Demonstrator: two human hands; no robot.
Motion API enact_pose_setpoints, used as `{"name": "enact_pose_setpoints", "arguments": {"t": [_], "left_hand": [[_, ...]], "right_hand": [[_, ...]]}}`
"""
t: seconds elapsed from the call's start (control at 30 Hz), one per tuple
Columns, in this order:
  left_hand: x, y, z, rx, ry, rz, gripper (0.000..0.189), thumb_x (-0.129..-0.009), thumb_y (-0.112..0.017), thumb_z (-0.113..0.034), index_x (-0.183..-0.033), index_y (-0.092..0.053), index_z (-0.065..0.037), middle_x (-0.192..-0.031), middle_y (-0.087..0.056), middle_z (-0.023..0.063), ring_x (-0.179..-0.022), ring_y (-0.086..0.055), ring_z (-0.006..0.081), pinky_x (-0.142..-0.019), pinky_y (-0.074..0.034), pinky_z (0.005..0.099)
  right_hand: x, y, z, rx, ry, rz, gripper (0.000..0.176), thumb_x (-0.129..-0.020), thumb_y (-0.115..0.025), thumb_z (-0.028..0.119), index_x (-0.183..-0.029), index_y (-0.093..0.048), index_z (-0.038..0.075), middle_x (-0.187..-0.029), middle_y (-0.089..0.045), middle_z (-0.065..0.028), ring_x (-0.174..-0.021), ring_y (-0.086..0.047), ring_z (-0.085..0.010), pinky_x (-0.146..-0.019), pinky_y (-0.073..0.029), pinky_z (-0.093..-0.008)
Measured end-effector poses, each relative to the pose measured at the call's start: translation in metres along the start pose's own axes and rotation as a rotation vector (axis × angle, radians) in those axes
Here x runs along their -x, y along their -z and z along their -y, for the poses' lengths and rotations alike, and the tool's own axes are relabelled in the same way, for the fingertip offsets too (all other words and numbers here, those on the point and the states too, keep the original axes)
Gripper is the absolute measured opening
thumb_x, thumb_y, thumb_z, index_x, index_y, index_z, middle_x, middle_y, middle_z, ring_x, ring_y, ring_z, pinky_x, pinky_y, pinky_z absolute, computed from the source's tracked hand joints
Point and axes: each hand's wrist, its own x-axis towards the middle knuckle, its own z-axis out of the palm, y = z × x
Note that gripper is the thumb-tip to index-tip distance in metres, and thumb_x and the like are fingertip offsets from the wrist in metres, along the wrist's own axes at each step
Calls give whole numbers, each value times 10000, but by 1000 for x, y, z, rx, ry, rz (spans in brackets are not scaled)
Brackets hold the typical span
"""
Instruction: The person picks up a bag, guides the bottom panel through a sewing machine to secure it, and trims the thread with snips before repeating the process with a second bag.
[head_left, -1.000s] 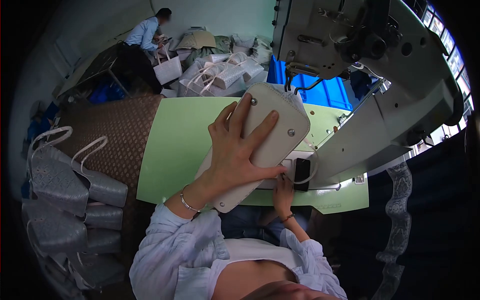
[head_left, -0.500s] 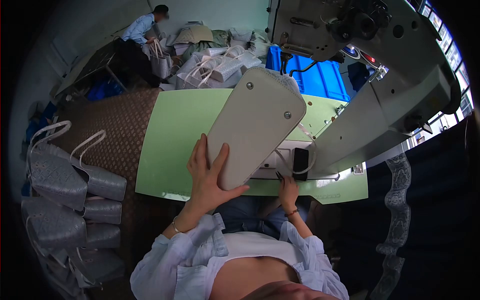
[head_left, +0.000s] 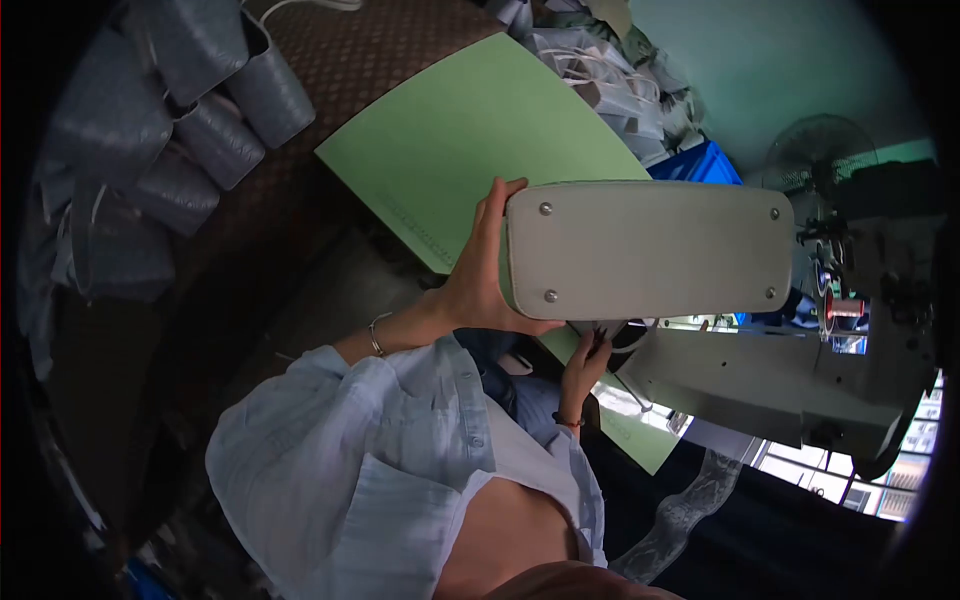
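Observation:
A cream handbag [head_left: 650, 250] is tilted so that its flat base, with metal feet near the corners, faces me. My left hand [head_left: 490, 275] grips the left end of this base, thumb along the lower edge and fingers up the far side. Below the bag, my right hand [head_left: 583, 375] is closed around a small dark pointed tool [head_left: 600, 332], whose exact kind I cannot make out. A pale handle strap [head_left: 632, 346] loops beside the right hand. The bag hides most of its own body and part of the sewing machine's bed.
A sewing machine [head_left: 770, 375] stands at the right, close to the bag. The green tabletop [head_left: 480, 120] stretches behind. Grey handbags [head_left: 215, 140] are stacked at the left, with more bags [head_left: 610, 85] piled beyond. A blue crate [head_left: 700, 162] sits behind the bag.
My view has turned, so the table and machine appear rotated. The bag has swung from slanting to nearly level, its base now fully facing me. Both hands keep their holds.

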Motion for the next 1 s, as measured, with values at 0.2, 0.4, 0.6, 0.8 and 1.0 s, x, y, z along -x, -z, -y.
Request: {"name": "enact_pose_setpoints", "arguments": {"t": [0.2, 0.4, 0.6, 0.8, 1.0], "left_hand": [[-2, 4, -9, 34, -41, 0, 1546, -526, -956, -405, -1522, 167, -32, -1474, -235, 336, -1333, -355, 428, -1091, -306, 500], [-11, 7, -14, -1, -58, 4, 1540, -527, -946, -418, -1520, 163, -25, -1469, -211, 355, -1327, -344, 442, -1092, -298, 506], [-23, 11, -15, -35, -85, -38, 1338, -605, -861, -546, -1510, -88, 67, -1434, -241, 315, -1299, -322, 458, -1053, -344, 535], [-37, 16, -29, -108, -97, -1, 1243, -577, -861, -546, -1487, -248, 38, -1428, -261, 283, -1294, -327, 452, -1027, -365, 528], [-48, 33, -38, -248, 62, 203, 1234, -567, -862, -548, -1496, -258, -5, -1444, -263, 284, -1333, -292, 471, -1084, -274, 546]], "right_hand": [[-21, 26, 6, 7, -22, -159, 343, -998, -566, 280, -1044, -565, -60, -925, -631, -132, -824, -571, -204, -757, -471, -337], [-20, 31, 4, -14, -45, -118, 317, -986, -588, 257, -1056, -574, -52, -959, -631, -106, -843, -569, -181, -770, -472, -316], [-12, 30, -14, -81, -108, -127, 302, -979, -592, 233, -1075, -569, -52, -971, -630, -130, -859, -579, -213, -792, -467, -331], [-12, 29, -27, -72, -128, -109, 295, -979, -590, 222, -1078, -567, -55, -997, -636, -146, -905, -594, -219, -838, -467, -326], [-4, 23, -37, -139, -139, -100, 263, -966, -594, 183, -1058, -565, -62, -981, -638, -166, -870, -610, -231, -802, -480, -338]]}}
